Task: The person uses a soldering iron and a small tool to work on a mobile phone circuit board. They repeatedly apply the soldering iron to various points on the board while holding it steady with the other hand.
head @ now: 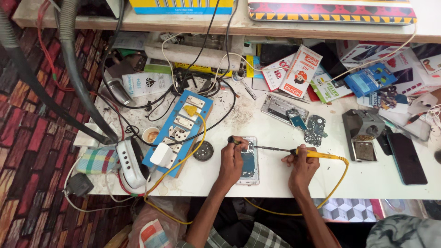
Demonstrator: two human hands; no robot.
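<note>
While the opened smartphone (248, 161) lies flat near the front edge of the white workbench (285, 183), back cover off and circuitry exposed, the left hand (232, 158) rests over its left side, fingers curled around a small dark-tipped tool (232, 139). The right hand (301, 164) is closed in a pen grip on a yellow-handled soldering iron (317, 155), its thin tip reaching towards the phone's upper edge. Judging by this, disassembly is done and board work is in hand; reassembly is left. A separate circuit board (315, 128) and another stripped phone frame (281, 108) lie beyond, apart. The iron's yellow cord (337, 181) loops off the front edge.
</note>
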